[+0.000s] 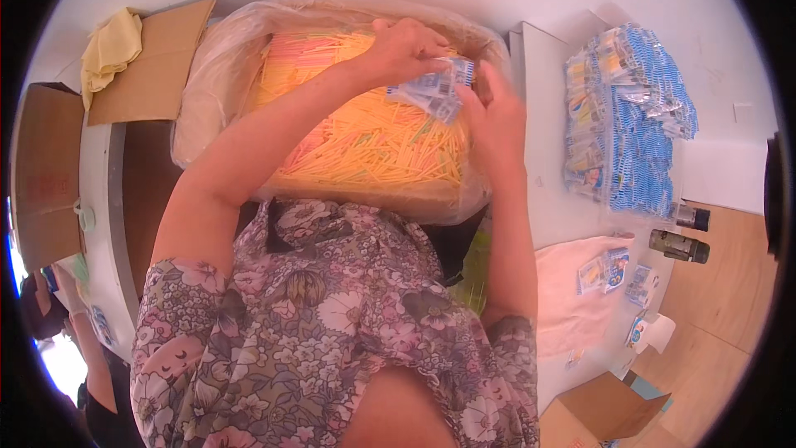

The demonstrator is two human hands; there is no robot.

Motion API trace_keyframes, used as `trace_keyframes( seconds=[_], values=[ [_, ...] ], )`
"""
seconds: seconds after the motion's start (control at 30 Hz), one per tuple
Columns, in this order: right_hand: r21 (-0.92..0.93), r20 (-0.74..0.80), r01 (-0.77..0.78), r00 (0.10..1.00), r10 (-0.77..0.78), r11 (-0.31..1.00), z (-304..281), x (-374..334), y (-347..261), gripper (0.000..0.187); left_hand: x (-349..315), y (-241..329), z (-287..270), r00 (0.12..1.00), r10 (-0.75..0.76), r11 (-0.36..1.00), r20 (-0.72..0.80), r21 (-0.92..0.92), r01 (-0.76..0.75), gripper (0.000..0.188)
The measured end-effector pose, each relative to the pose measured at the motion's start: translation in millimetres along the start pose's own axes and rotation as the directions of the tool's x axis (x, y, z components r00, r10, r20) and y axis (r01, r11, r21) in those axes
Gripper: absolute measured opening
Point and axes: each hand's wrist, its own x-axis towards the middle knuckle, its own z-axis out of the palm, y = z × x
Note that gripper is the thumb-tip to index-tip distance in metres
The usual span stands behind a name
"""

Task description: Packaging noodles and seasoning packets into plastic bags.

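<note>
Small clear plastic packets with blue striped edges [435,90] are bunched between my two hands. My left hand [405,48] reaches across from the left, its fingers curled and closed on the packets' upper edge. At their right side, my right hand [496,112] pinches them between thumb and fingers. Beneath is a carton lined with a clear plastic bag [220,87]. Thin sticks [373,149], mostly yellow with some pink and green, fill it in a loose heap. Whether any sticks are inside the packets in my hands is too blurred to tell.
On the right, a clear bin [609,158] overflows with blue-edged packets. Nearer lie a pink cloth [572,299] with packets, a dark cylinder [680,246] and an open carton [605,406]. At left are a cardboard flap [157,66], yellow cloth [114,50] and another person's arm [95,365].
</note>
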Motion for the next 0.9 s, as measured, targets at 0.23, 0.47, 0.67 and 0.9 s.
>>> trace_keyframes(
  seconds=[0.23,0.47,0.67,0.9],
  values=[
    [0.150,-0.008,0.102,0.995,-0.102,0.983,4,36,-7,0.017,17,-3,-42,0.920,-0.163,0.980,0.356,-0.054,0.194,0.021],
    [0.342,0.282,0.055,0.946,-0.159,0.938,73,36,-31,0.013,-4,-12,-133,0.883,-0.419,0.886,0.213,-0.116,0.448,0.025],
    [-0.136,0.541,0.318,0.817,-0.198,0.938,121,57,-18,0.013,-45,-3,-173,0.775,-0.618,0.727,0.132,-0.281,0.627,0.026],
    [-0.044,0.542,0.522,0.729,-0.419,0.852,143,64,-34,0.014,-80,-4,-188,0.723,-0.683,0.532,0.099,-0.612,0.586,0.030]
  ],
)
